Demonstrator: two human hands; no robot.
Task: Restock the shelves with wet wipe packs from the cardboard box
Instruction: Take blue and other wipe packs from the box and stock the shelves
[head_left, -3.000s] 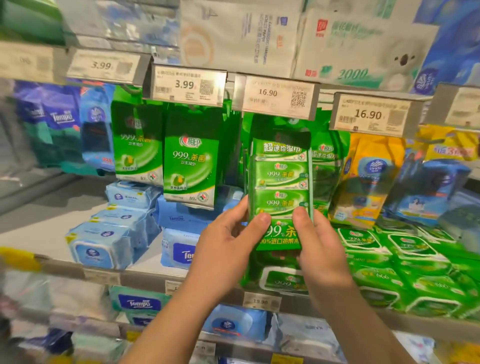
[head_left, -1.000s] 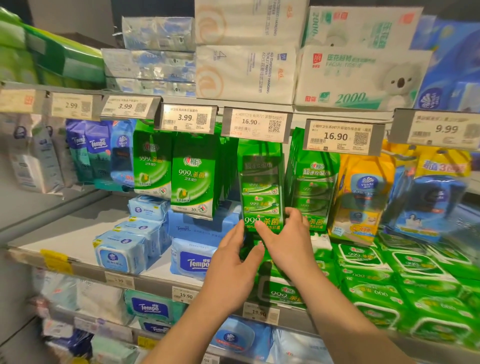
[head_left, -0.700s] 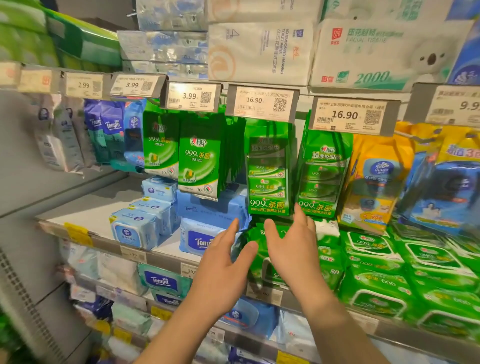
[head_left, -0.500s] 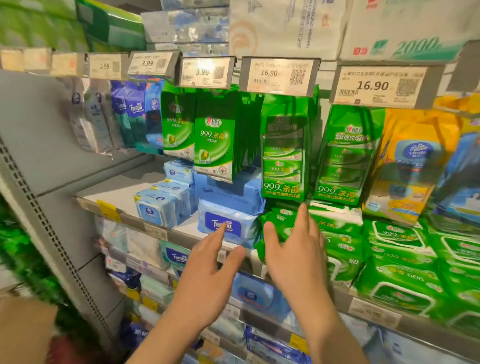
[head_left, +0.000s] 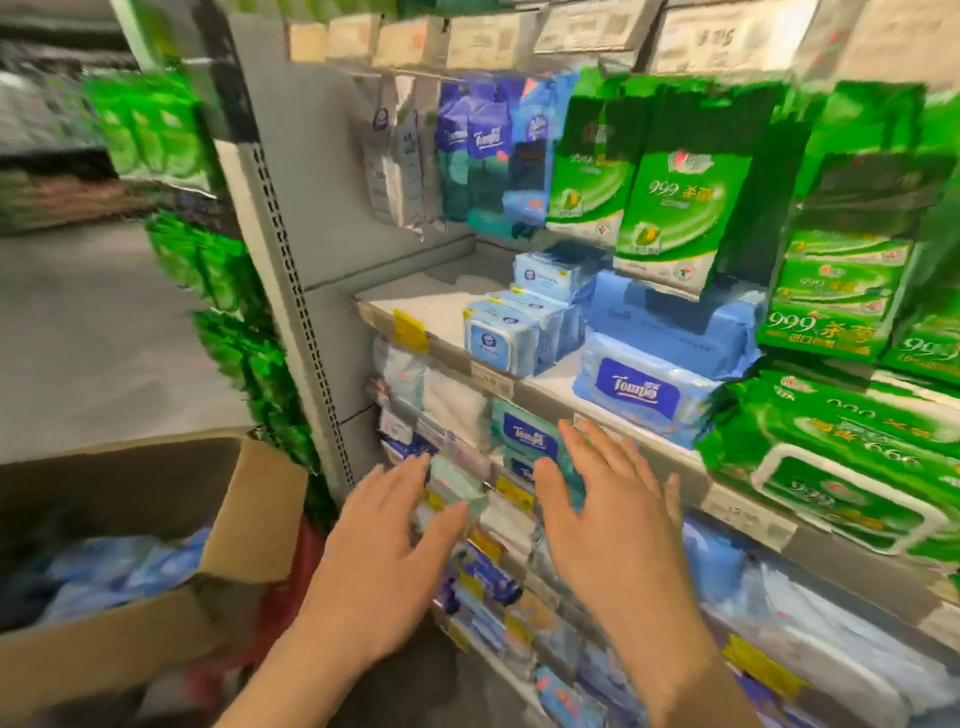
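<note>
Where the head view blurs with motion, the two bare hands remain the clearest forms. The left hand (head_left: 387, 556) is raised palm-down in front of the shelving, fingers straight and spread, holding nothing. The right hand (head_left: 605, 525) is held beside it, apart from it, fingers likewise extended and empty. Both hang in front of the lower shelf fronts; whether either touches a pack cannot be told.

At lower left stands the cardboard box (head_left: 156, 613), flaps open, with pale blue wet wipe packs (head_left: 119, 577) lying inside, their print too smeared to read. Just right of the box rises the grey perforated shelf upright (head_left: 283, 291).

On the middle shelf (head_left: 524, 387) sit small blue lidded wipe packs (head_left: 501, 338) in a row, and beside them two stacked blue Tempo packs (head_left: 647, 382). To their right lie large green wipe packs (head_left: 841, 462) with white-framed lids. Above, green 999 pouches (head_left: 675, 208) hang from pegs, with blue Tempo tissue pouches (head_left: 478, 150) hanging to their left. Price tags (head_left: 467, 39) line the rail overhead, unreadable.
</note>
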